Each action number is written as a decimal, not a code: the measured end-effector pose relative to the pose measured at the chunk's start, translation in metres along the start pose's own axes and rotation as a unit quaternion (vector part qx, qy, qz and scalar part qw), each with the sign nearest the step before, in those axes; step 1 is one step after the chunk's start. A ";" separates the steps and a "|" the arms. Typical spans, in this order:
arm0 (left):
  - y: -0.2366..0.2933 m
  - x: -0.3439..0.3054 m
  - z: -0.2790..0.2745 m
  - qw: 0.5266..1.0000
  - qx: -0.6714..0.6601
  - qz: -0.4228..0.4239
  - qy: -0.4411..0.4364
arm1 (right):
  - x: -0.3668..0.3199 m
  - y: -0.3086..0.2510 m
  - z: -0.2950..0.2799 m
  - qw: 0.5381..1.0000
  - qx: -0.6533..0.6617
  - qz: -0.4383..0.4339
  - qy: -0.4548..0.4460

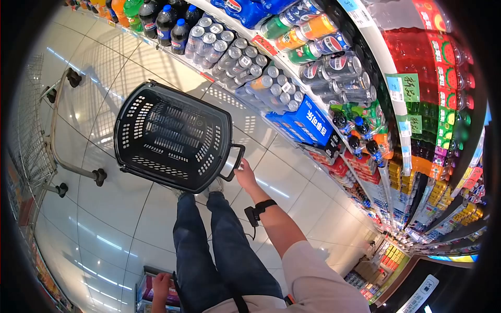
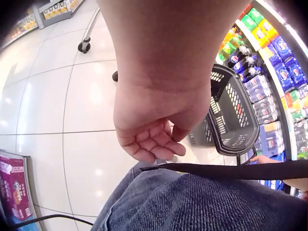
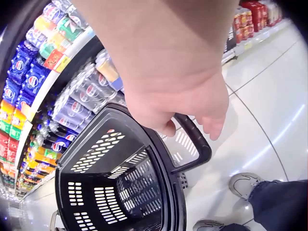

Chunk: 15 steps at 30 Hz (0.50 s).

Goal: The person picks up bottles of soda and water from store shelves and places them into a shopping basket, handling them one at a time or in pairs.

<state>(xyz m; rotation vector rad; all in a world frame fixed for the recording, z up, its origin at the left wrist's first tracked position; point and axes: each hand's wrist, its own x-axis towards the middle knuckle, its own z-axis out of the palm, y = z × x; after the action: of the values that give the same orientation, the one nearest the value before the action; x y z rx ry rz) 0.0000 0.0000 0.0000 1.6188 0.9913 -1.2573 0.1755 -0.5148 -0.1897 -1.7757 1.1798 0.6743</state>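
A black plastic shopping basket [image 1: 172, 138] with slotted walls stands in front of the legs, and nothing lies inside it. My right hand [image 1: 246, 176] is at its looped handle [image 1: 242, 150], on the side nearest me. The right wrist view has the same hand [image 3: 180, 103] over the handle [image 3: 204, 153], thumb on one side of the bar and fingers on the other. The palm hides part of that bar. My left hand [image 2: 151, 137] hangs beside the jeans [image 2: 192, 202], fingers loosely curled around nothing; it also shows low in the head view [image 1: 160, 286].
Shelves of canned and bottled drinks [image 1: 334, 68] run along the right, with can multipacks [image 1: 245, 68] at floor level. A wheeled metal cart [image 1: 68, 161] stands at the left. A purple carton [image 2: 14, 187] is low on the left. Tiled floor [image 1: 115, 219] surrounds the legs.
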 end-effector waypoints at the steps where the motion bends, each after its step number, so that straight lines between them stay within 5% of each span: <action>1: -0.003 0.000 0.007 1.000 -0.019 -0.014 -0.008 | -0.003 -0.003 -0.009 0.999 -0.033 -0.030 0.014; 5: 0.015 -0.001 0.006 0.997 -0.013 -0.072 -0.001 | -0.005 -0.029 -0.007 0.960 -0.137 -0.240 0.041; 10: -0.009 0.014 0.011 0.999 0.022 -0.046 -0.002 | -0.018 -0.033 0.002 0.949 -0.244 -0.198 -0.009; 12: -0.015 0.014 0.009 0.999 0.024 -0.041 0.000 | -0.026 -0.029 0.015 0.881 -0.324 -0.344 0.005; 15: -0.009 0.012 0.008 0.999 -0.019 -0.051 0.002 | -0.048 -0.037 0.039 0.839 -0.393 -0.377 -0.016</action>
<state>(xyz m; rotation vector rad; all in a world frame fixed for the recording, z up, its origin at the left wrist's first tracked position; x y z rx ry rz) -0.0087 -0.0038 -0.0143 1.5582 1.1065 -1.2954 0.1912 -0.4528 -0.1563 -2.6479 0.0421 0.7302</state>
